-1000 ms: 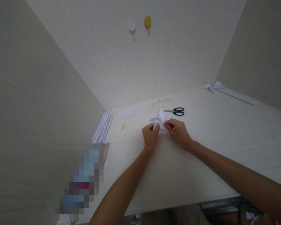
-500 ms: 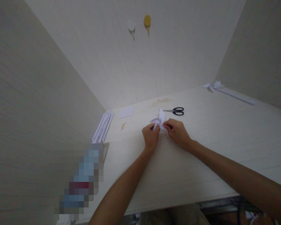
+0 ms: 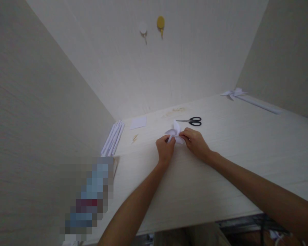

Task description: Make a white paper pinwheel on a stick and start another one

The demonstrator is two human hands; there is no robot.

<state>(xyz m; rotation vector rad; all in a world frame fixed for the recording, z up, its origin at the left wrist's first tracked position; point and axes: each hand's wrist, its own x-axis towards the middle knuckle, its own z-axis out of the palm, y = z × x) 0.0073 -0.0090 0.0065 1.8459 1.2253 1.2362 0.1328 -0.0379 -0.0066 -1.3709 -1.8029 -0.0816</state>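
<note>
While the pale surface (image 3: 220,164) carries everything, both hands pinch the folded white paper piece (image 3: 175,131) just before the scissors (image 3: 193,121). Left hand (image 3: 165,150) grips its near edge, right hand (image 3: 195,145) its side. Creases come out best pressed flat with fingertips, firmly and evenly.

Lighting is dim, soft and even, with a slight warm-grey cast. The table (image 3: 220,160) is brightest at centre, with brightness falling off toward 9 o'clock. Shadows are faint; no glare is present. Wide-angle distortion bends the walls at the edges. A pixelated block (image 3: 88,198) sits at 7 o'clock. Fine detail is soft throughout.
</note>
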